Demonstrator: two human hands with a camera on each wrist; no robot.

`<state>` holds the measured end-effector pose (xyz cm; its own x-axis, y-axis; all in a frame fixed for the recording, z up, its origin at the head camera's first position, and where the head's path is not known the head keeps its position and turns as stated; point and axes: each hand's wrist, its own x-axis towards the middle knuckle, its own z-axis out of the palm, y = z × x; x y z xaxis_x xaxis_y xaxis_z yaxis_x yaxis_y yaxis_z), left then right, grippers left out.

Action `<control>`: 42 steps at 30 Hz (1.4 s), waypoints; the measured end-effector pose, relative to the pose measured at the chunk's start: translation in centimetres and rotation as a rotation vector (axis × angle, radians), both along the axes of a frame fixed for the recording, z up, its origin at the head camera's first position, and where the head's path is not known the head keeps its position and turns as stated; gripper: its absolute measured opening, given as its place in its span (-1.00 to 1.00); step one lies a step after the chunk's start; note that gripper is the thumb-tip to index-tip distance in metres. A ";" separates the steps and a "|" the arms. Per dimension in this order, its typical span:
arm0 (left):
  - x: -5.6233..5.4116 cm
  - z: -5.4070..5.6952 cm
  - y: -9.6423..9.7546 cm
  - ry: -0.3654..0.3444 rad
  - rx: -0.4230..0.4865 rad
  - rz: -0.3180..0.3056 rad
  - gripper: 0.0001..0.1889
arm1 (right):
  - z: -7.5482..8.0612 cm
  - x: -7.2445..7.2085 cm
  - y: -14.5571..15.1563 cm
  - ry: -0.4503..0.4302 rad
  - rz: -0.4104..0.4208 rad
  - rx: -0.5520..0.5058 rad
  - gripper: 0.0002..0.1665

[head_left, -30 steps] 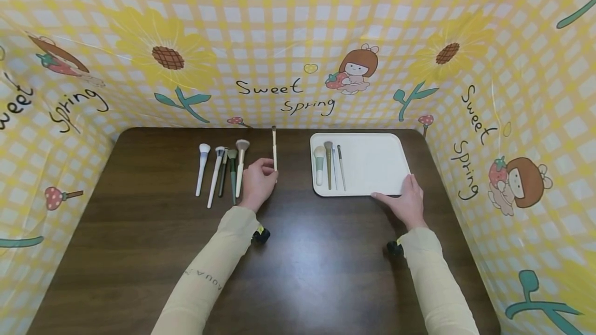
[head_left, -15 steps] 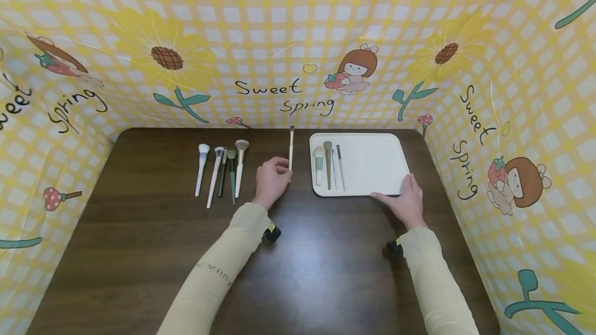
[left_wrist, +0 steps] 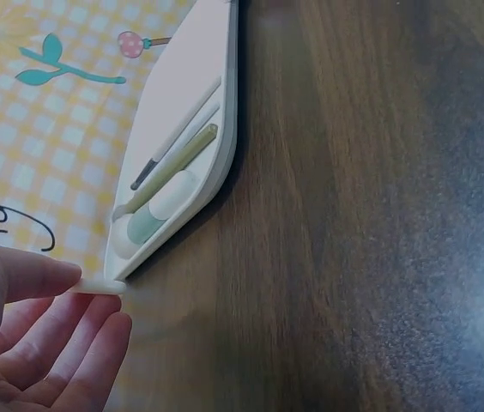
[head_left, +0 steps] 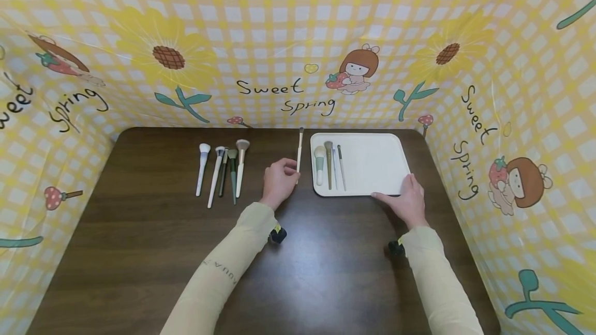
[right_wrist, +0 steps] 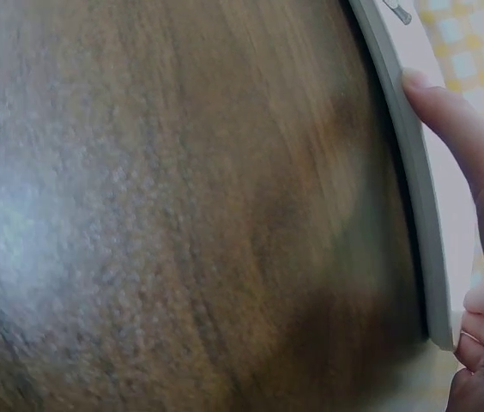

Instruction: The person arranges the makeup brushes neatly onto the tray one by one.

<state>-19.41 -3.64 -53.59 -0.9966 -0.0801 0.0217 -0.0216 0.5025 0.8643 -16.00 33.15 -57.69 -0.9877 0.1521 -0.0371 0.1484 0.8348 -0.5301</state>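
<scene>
My left hand [head_left: 280,180] pinches a slim makeup brush [head_left: 299,151] by its pale handle, bristles pointing to the back, just left of the white tray [head_left: 377,164]. In the left wrist view, thumb and fingertips hold the handle end [left_wrist: 100,287] close by the tray's corner. My right hand [head_left: 410,203] holds the tray's front right corner, thumb on the front rim and fingers along the right side. Inside the tray's left part lie several brushes: a thick green-and-white brush [head_left: 319,164], an olive-handled brush [head_left: 329,164] and thinner ones beside them.
To the left on the dark wooden table [head_left: 298,273] lies a row of several makeup brushes, among them a white one [head_left: 203,169] and a large fluffy one [head_left: 241,167]. A yellow checked cloth [head_left: 261,40] walls the table at the back and sides.
My left hand has carried the slim brush rightward from beside the row of brushes to near the tray's left edge. The right hand and the tray have stayed put.
</scene>
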 end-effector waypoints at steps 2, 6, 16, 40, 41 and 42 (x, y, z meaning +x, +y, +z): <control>0.0 0.0 0.1 0.002 0.003 0.000 -0.77 | 0.1 -0.1 0.1 0.005 0.014 0.002 0.62; 0.0 0.0 0.3 -0.004 -0.002 -0.004 -0.78 | 0.4 -0.4 0.2 0.009 0.050 -0.005 0.62; -0.1 0.4 0.9 -0.028 -0.002 -0.006 -0.78 | 1.0 -1.4 0.8 -0.018 0.104 0.008 0.64; -1.3 0.7 6.1 -0.085 0.102 -0.059 -0.73 | 1.1 -1.9 0.1 -0.056 0.112 0.040 0.66; -1.4 0.7 6.5 -0.097 0.107 -0.062 -0.73 | 1.1 -1.9 0.1 -0.053 0.111 0.039 0.67; -1.5 0.8 6.8 -0.107 0.110 -0.063 -0.73 | 1.0 -1.9 0.1 -0.052 0.110 0.039 0.67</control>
<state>-20.86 3.16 -52.83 -0.9958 -0.0131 -0.0907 -0.0881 0.4083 0.9086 -17.89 33.24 -56.69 -0.9953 0.0457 -0.0852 0.0818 0.8675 -0.4906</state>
